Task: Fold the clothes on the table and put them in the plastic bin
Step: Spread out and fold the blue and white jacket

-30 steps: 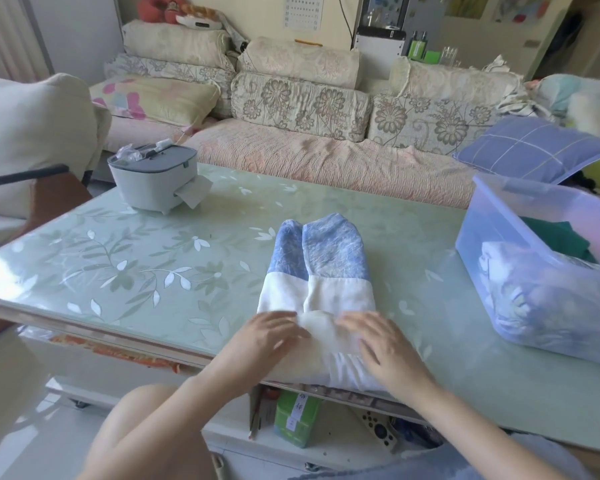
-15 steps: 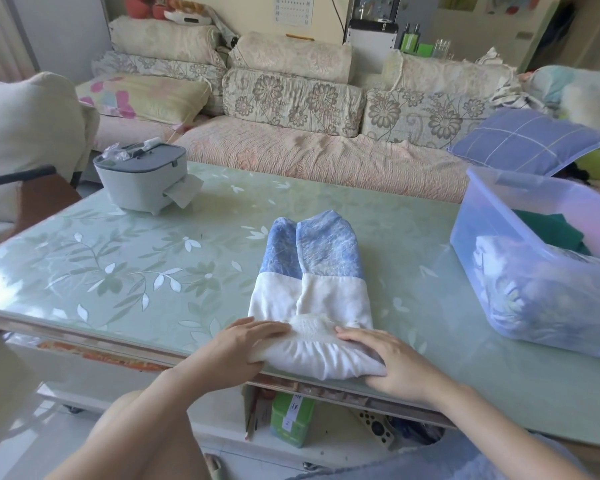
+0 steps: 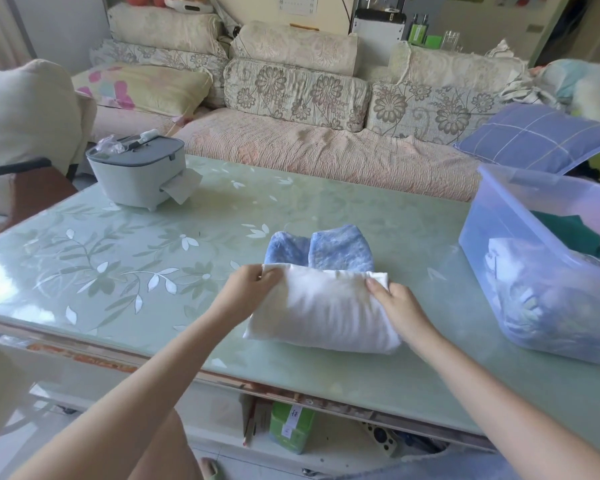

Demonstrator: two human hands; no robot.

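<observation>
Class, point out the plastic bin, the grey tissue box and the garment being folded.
plastic bin [image 3: 492, 230]: head view, near wall.
tissue box [image 3: 136, 178]: head view, front of body.
garment [image 3: 323, 306]: head view, white folded-over part.

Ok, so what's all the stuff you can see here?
table: one, pale green with white leaves, fills the foreground
garment: one, white and blue, middle of the table, partly folded
plastic bin: one, clear bluish, right on the table
clothes in the bin: at least two, green and blue-patterned
tissue box: one, grey, far left of the table
sofa: one, pink seat, flowery cushions, behind the table
pillow: one, blue checked, right end of the sofa
box: one, green, shelf under the table
left hand: one, pinching the garment's left edge
right hand: one, gripping the garment's right edge
</observation>
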